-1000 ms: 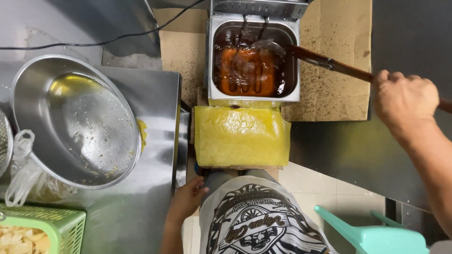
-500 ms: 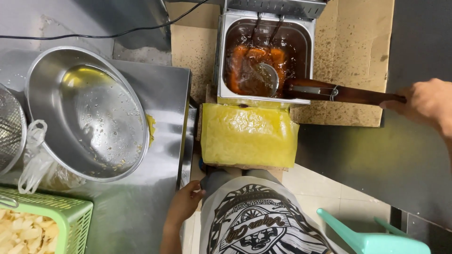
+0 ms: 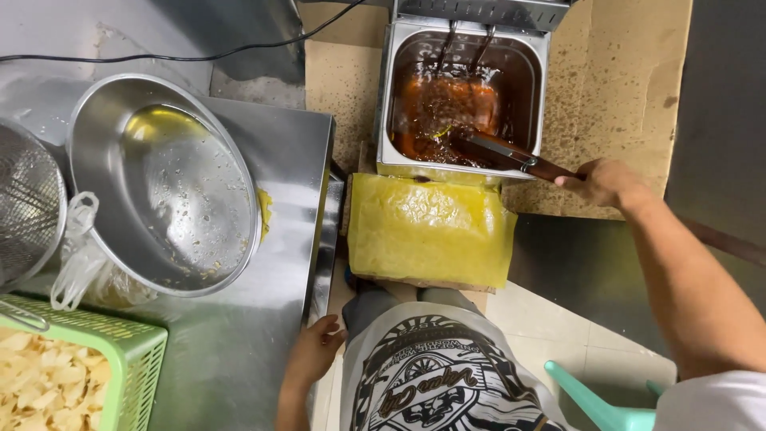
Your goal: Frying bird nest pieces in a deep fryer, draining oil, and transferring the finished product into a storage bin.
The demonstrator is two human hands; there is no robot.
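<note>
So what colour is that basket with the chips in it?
Light green; the basket shows clearly in the head view, bottom left.

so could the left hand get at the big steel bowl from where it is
Probably yes. The left hand rests on the near edge of the steel counter, and the big steel bowl sits on that same counter ahead of it, with bare metal and nothing standing between them.

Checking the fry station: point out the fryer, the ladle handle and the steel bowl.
fryer (image 3: 385, 104): head view, left steel wall.
ladle handle (image 3: 550, 168): head view, brown grip beside the right hand (image 3: 604, 182).
steel bowl (image 3: 171, 199): head view, inner bottom.
</note>
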